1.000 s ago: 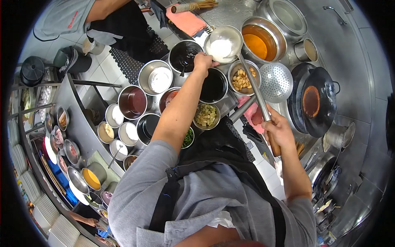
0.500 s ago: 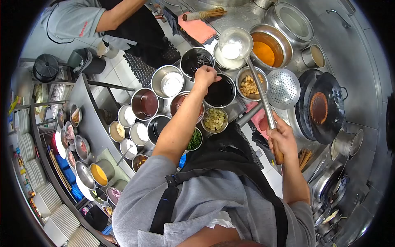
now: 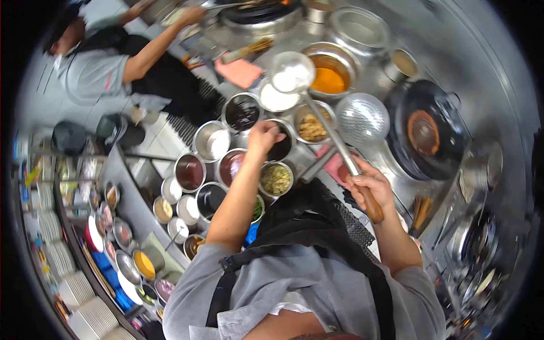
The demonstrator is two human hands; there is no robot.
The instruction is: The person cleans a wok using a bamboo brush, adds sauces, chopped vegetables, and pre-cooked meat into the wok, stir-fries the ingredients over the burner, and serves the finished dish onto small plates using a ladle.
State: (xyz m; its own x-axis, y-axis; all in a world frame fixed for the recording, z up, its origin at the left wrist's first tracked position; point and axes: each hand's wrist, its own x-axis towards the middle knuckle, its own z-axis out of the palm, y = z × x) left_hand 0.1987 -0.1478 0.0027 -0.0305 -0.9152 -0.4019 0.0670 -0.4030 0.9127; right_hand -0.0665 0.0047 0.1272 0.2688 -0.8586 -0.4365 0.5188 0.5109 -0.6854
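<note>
My right hand grips the wooden handle of a long metal ladle, whose bowl hangs over a pot of white contents. My left hand is over the near edge of a pot of dark liquid; its fingers are curled, and blur hides whether they hold anything. Another dark pot stands just beyond that hand. Beside the ladle's shaft are a bowl of light brown pieces and a perforated strainer. A pot of pale green chunks sits nearer my body.
At the right is a black wok. A pot of orange liquid stands behind the strainer. Several small containers and a side counter are at the left. A co-worker works at a stove at the upper left.
The view has shifted, bringing more of the co-worker and the far stove into sight. My left hand has moved from beside the white pot to the dark liquid pot. The ladle stays in my right hand.
</note>
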